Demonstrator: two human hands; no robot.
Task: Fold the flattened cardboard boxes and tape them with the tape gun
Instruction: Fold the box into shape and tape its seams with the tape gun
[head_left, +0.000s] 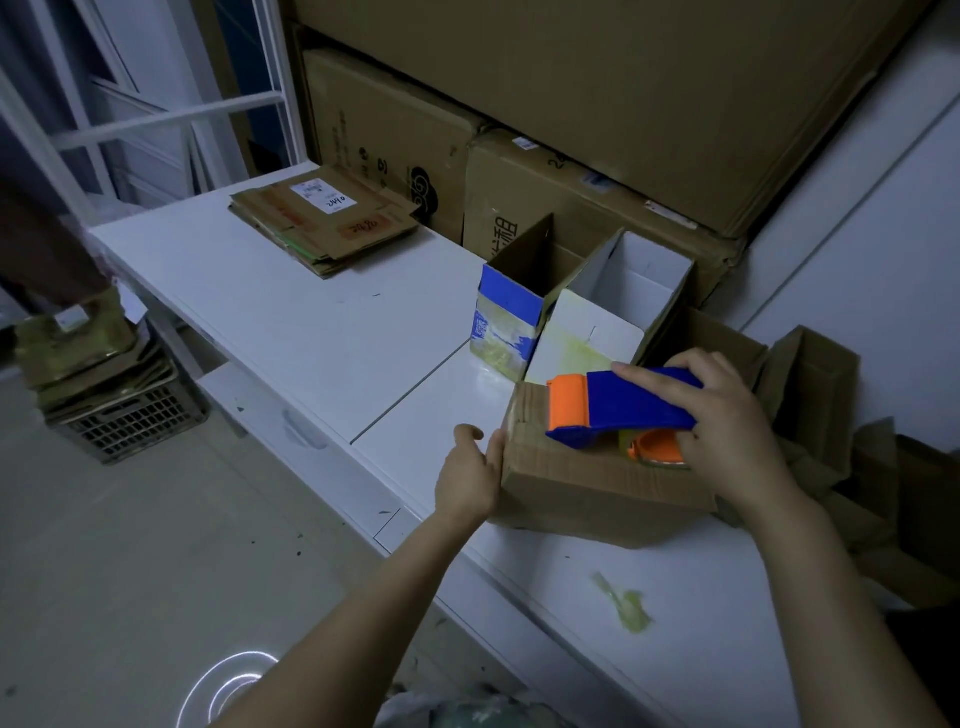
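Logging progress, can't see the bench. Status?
Right hand grips tape gun atop brown box. Left hand presses its left side. Flattened stack lies far end. Nothing blocking the gun.

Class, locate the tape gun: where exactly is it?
In the head view, right of centre, the tape gun sits on the brown cardboard box, gripped by the right hand.

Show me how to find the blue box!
Look along the white table to the big brown cartons behind it. Two open boxes stand there side by side. The blue box is the left one; its neighbour is white with no blue.
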